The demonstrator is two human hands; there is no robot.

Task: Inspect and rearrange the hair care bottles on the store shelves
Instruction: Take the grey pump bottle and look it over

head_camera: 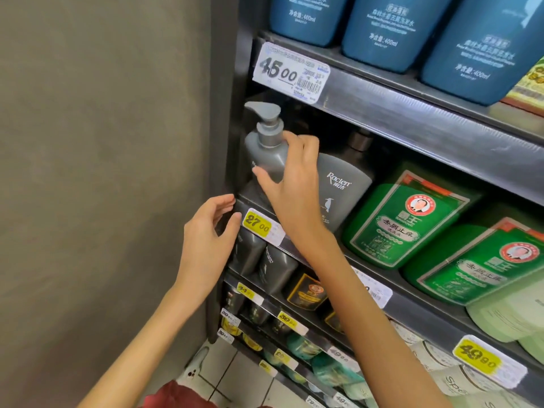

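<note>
Two bare forearms rise from the bottom edge, above a scrap of red cloth (176, 396) and pale floor tiles (229, 366). Largest in view is a plain grey-brown wall (103, 142) that fills the left half and meets the dark metal shelving (412, 113) at its left upright. The shelves run away to the right in tiers, each with a front rail that carries price labels.

Blue bottles (379, 28) stand in a row on the top tier. On the tier below, green bottles (409, 219) lean back at the right, and a grey Raclen bottle (343, 189) stands left of them. The grey pump bottle (263, 154) is upright at the far left end of this tier, close against the upright, its spout pointing towards the wall. Only a narrow gap separates its pump head from the rail above, and the space behind it is dark. Whether its base sits on the shelf cannot be told.

The right hand (290, 184) grips this pump bottle at the shoulder, thumb across the front and fingers curled round the right side by the neck. The left hand (210, 231) hovers at the shelf's front corner, fingers loosely bent and apart, holding nothing, fingertips just beside a yellow 27.00 tag (259, 226). A white 45.00 label (290, 72) hangs on the rail above. Smaller dark bottles (275, 269) crowd the lower tiers.
</note>
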